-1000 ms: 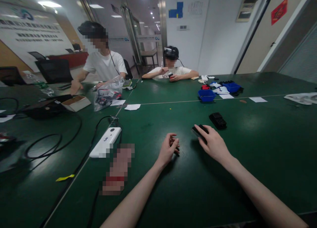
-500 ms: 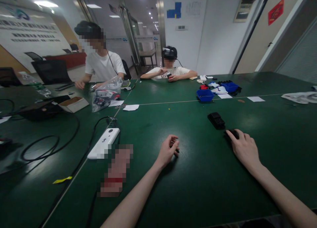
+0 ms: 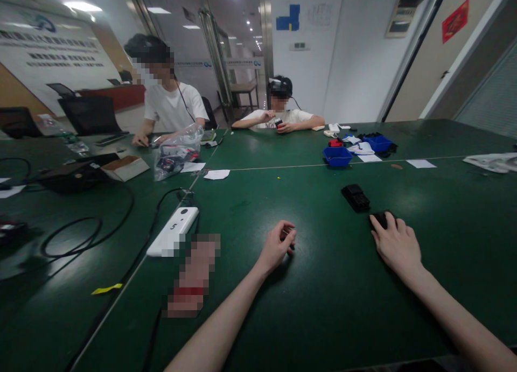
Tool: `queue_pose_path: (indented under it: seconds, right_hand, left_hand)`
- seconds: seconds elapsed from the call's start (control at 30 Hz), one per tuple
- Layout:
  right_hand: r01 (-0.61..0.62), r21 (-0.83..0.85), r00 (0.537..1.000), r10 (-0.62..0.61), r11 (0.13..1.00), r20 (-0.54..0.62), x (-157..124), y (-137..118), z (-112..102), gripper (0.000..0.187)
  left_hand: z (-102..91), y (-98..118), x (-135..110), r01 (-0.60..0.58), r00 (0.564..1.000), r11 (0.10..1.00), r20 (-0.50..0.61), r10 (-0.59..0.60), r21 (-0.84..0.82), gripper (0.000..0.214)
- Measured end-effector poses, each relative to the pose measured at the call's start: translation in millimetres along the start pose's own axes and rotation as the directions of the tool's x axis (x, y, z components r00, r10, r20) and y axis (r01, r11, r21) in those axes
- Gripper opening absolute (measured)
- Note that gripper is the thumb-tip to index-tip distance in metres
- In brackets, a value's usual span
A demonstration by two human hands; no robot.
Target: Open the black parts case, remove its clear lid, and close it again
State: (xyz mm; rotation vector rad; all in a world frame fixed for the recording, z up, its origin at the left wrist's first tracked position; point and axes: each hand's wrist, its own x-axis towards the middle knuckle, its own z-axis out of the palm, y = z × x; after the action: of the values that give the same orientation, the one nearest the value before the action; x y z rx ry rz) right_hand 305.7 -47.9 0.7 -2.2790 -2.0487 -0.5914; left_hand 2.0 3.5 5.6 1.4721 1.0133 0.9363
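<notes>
My left hand [image 3: 278, 245] is just above the green table [image 3: 319, 296], left of centre. Its fingers are loosely curled, with a gap between thumb and index finger, and I see nothing held there. On the right, my right hand [image 3: 398, 245] lies over a small black object [image 3: 378, 219]. The thumb is along its left side and the index finger on top; the hand hides much of it, so its kind does not show. Just beyond, up and left of that hand, a black boxy device [image 3: 355, 198] lies on the table, apart from the fingers.
A white power bank [image 3: 173, 229] marked 5 and a pixelated reddish object [image 3: 196, 275] lie left. Black cables [image 3: 86, 226], an open box [image 3: 127, 168] and a plastic bag [image 3: 177, 151] are beyond. Blue bins [image 3: 337, 156] stand far right. Two people sit opposite.
My right index finger has moved right across the small black object, away from the thumb, showing more of its top. My left hand stays nearly in place. The whole view has shifted slightly.
</notes>
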Motion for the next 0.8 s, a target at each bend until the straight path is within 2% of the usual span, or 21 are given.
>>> queue_pose_path:
  seconds: [0.13,0.3,0.47,0.6,0.8]
  right_hand:
    - [-0.013,-0.055,0.999,0.011,0.998,-0.032,12.7,-7.8,-10.0,0.048]
    - [-0.078,-0.005,0.996,0.078,0.997,-0.053,52.1,-17.1,-22.0,0.054]
    - [-0.12,0.104,0.992,0.116,0.987,0.041,87.5,-24.4,-19.9,0.055]
    - [-0.158,0.145,0.984,0.142,0.977,0.111,96.2,-27.5,-14.8,0.05]
    - [-0.205,0.196,0.977,0.212,0.959,-0.017,94.2,-28.5,-20.1,0.05]
  left_hand:
    - [0.3,0.1,-0.1,-0.003,1.0,1.0,-0.005,0.003,0.02,0.023]
    - [0.4,0.2,0.5,0.004,1.0,0.999,-0.002,-0.004,0.037,0.022]
    - [0.5,-2.5,1.3,0.012,1.0,0.999,0.005,-0.012,0.039,0.023]
    - [0.9,-4.2,1.5,0.014,1.0,0.999,0.009,-0.015,0.035,0.022]
    - [1.8,-4.9,2.0,0.016,1.0,0.999,0.006,-0.016,0.032,0.021]
